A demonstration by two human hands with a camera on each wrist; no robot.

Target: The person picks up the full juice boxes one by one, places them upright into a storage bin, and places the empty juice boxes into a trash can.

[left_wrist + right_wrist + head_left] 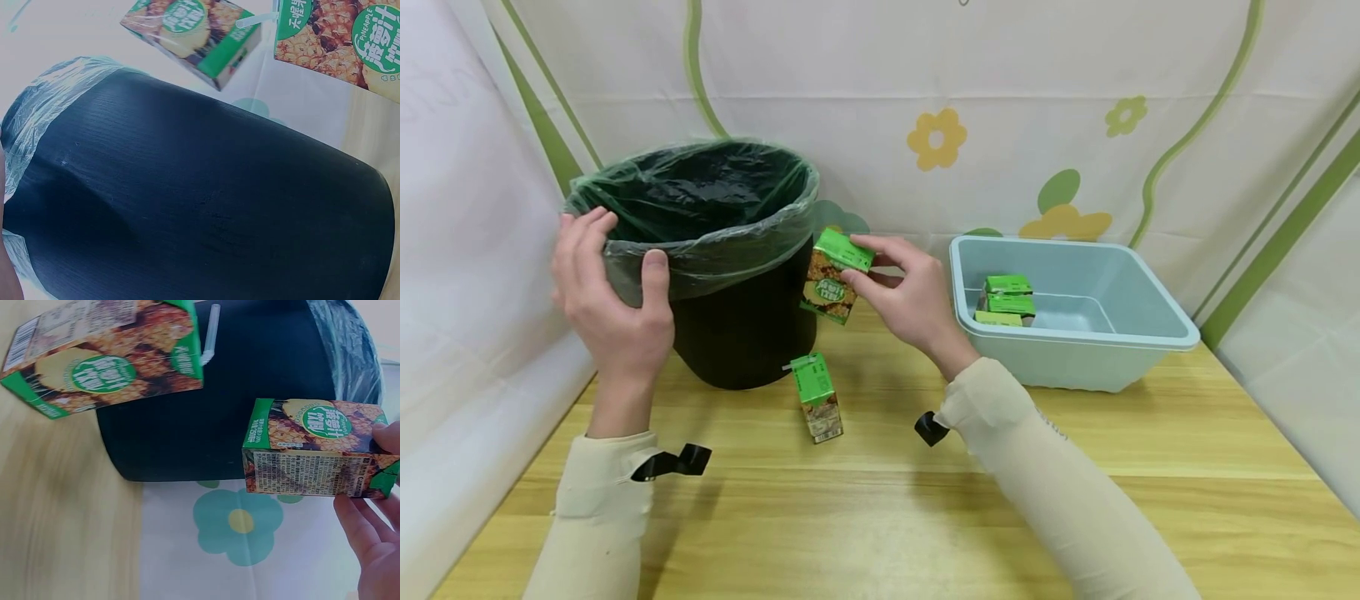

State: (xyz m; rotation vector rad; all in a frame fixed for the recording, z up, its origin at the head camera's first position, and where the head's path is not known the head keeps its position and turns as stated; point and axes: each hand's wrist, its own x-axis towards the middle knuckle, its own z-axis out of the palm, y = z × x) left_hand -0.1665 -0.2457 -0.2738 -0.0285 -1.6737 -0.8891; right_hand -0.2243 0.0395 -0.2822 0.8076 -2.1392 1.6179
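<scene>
My left hand (613,287) rests against the near left side of a black trash bin (745,325), fingertips at the rim and thumb along the front of the clear green-tinted liner (722,258). In the air just right of the bin, my right hand (910,292) pinches a green-topped pineapple juice carton (831,279) between thumb and fingers. The carton tilts, its pineapple-printed face (325,422) showing in the right wrist view. Below it, a second juice carton (820,400) stands on the table in front of the bin, with a straw (211,334) sticking out of its top.
To the right stands a light blue plastic tub (1052,358) with several green-topped cartons (1007,300) at its left end. Behind the wooden table (880,517) hangs a white cloth (850,75) printed with flowers. More white cloth rises at both sides.
</scene>
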